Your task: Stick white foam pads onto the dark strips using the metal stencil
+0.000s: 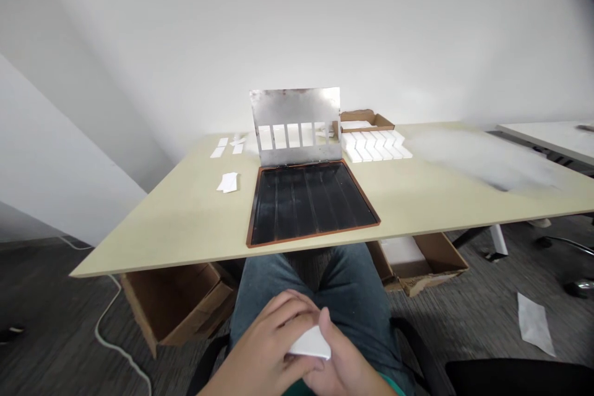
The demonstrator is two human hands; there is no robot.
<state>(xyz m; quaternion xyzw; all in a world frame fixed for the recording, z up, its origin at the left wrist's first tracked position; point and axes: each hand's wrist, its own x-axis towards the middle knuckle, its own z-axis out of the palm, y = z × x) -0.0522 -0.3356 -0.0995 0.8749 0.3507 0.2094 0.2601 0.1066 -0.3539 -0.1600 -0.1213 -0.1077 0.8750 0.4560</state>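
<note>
Both my hands rest over my lap, below the table's front edge. My left hand (264, 346) curls over a small white piece (310, 343), its fingers bent around the top. My right hand (346, 362) holds the same white piece from below, thumb pressed on it. On the table ahead lies a black grooved tray (310, 201) with a brown rim. A metal slotted plate (297, 127) stands upright at the tray's far edge. Rows of white blocks (375, 145) lie to the right of the plate.
A beige table (185, 216) spans the view. Small white pieces (227, 182) lie at its left. An open cardboard box (364, 117) sits behind the blocks. More cardboard boxes (176, 303) stand under the table. White paper (536, 322) lies on the floor at right.
</note>
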